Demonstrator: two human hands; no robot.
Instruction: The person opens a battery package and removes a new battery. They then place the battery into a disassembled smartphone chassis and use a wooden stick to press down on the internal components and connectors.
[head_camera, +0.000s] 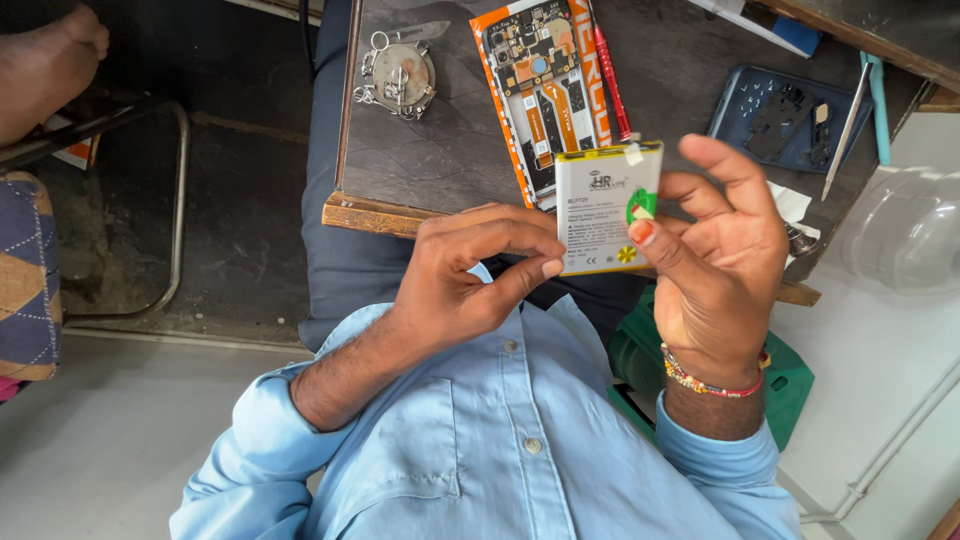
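I hold a flat white phone battery (600, 180) with a yellow edge up in front of my chest. My left hand (465, 275) pinches its lower left edge between thumb and fingers. My right hand (720, 250), with a beaded bracelet at the wrist, grips the right side, and its thumb presses on a small green tab (641, 205) on the battery. The other right fingers are spread behind it. Beyond the battery, an opened phone (535, 85) with an orange frame lies on the dark table (450, 140), its circuit board and flex cables showing.
A red-handled tool (611, 85) lies beside the phone. A round metal device (400, 75) sits at the table's left. A dark blue tray (785, 115) with small parts and tweezers (846, 130) is at the right, next to a clear plastic dome (905, 230). Another person's foot (45, 60) is at top left.
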